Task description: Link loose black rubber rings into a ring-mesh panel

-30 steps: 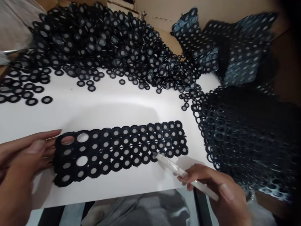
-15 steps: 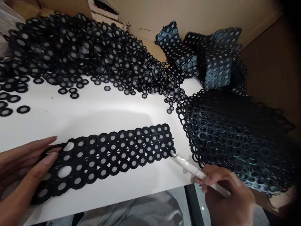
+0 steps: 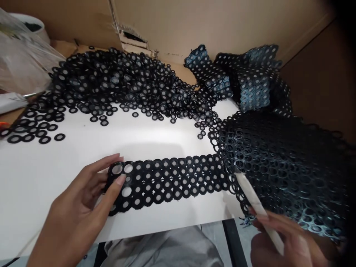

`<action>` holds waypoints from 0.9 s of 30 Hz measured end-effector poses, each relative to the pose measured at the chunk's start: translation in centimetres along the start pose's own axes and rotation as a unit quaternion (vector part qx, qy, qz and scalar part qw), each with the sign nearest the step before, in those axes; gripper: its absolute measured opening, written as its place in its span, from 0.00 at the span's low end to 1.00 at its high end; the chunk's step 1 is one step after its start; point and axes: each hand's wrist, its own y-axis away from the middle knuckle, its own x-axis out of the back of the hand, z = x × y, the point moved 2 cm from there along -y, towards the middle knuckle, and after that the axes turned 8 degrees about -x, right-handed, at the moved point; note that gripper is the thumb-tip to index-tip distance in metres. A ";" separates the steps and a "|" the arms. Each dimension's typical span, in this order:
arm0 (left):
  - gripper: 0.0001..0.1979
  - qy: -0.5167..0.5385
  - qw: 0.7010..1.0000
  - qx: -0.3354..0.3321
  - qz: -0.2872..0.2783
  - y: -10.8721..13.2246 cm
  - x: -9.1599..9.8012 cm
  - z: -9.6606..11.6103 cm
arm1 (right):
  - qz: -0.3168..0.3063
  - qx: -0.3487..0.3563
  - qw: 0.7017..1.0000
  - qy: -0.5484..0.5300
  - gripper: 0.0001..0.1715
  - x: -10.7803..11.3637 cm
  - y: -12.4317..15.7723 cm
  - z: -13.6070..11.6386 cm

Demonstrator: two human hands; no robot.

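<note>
A flat black strip of joined rings (image 3: 178, 181) lies on the white tabletop. Most of its holes show pale centres, while a few near the left end look larger and open. My left hand (image 3: 80, 204) grips that end, thumb on top and fingers at the far side and beneath. In my right hand (image 3: 286, 237) is a slim white stick-like tool (image 3: 251, 198), its exact kind unclear. The tool's tip is over the near-left part of a thick stack of black ring sheets (image 3: 283, 159), just beyond the strip's right end.
A large heap of loose black rings (image 3: 119, 78) spreads along the back, with several scattered at left. Folded ring strips (image 3: 254, 81) sit at the back right by a cardboard wall (image 3: 222, 26). Clear plastic (image 3: 25, 55) and a white tub (image 3: 30, 22) are at back left.
The strip and my left hand have shifted right, bringing the strip's end against the stack. The tool tip has left the strip's right corner and moved right over the stack. The view has shifted.
</note>
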 end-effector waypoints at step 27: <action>0.21 0.042 0.997 -0.032 -0.060 -1.5 -1.5 1.7 | -0.438 -0.067 0.880 -0.169 0.15 -15.2 -2.2 -6.8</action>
